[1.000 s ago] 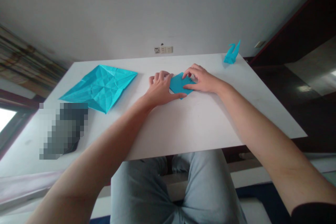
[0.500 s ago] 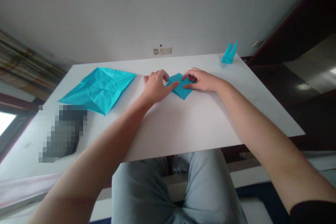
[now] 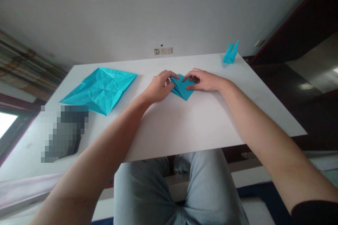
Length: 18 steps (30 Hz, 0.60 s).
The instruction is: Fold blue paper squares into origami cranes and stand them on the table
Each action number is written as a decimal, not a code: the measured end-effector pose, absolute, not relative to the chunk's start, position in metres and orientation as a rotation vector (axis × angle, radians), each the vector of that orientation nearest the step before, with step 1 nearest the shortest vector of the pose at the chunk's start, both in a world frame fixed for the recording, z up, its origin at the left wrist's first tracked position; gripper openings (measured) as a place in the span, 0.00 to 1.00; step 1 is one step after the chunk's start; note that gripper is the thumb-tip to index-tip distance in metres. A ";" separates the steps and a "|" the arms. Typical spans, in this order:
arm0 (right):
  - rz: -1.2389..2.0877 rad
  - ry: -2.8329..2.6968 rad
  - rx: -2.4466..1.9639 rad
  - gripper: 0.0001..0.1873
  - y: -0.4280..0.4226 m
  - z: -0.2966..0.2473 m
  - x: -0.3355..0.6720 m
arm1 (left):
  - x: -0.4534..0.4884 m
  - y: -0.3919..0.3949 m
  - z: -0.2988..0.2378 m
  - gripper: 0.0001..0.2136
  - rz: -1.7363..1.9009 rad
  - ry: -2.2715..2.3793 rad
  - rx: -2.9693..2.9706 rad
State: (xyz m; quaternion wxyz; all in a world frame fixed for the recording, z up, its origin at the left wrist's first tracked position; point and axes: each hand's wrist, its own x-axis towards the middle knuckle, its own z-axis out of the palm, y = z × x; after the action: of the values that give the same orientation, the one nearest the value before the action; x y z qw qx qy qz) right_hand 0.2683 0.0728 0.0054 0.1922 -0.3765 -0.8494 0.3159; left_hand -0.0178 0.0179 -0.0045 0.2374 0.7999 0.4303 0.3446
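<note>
Your left hand (image 3: pixel 160 87) has its grip closed on the left edge of the folded blue paper (image 3: pixel 182 86), where the layers spread slightly. The grip of your right hand (image 3: pixel 207 80) stands a little apart, thumb and forefinger resting on the paper's right side. The paper lies on the white worktop (image 3: pixel 185 126), between the creased blue sheet (image 3: pixel 102 89) and the upright origami bird (image 3: pixel 230 56).
</note>
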 end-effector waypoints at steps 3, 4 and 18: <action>0.871 -2.369 -1.057 0.23 0.073 0.004 0.268 | -0.020 0.016 -0.005 0.14 0.886 1.298 2.275; 0.866 -2.365 -1.054 0.23 0.073 0.003 0.267 | -0.020 0.015 -0.003 0.14 0.858 1.325 2.292; 0.977 -2.387 -1.022 0.28 0.069 0.009 0.265 | -0.006 0.003 0.001 0.16 0.692 1.435 2.358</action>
State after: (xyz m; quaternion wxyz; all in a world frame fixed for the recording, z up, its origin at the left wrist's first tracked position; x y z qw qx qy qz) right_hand 0.2646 0.0689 0.0093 0.1826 -0.3623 -0.8458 0.3464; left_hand -0.0064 0.0032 0.0009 0.1475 0.8195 0.4989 0.2405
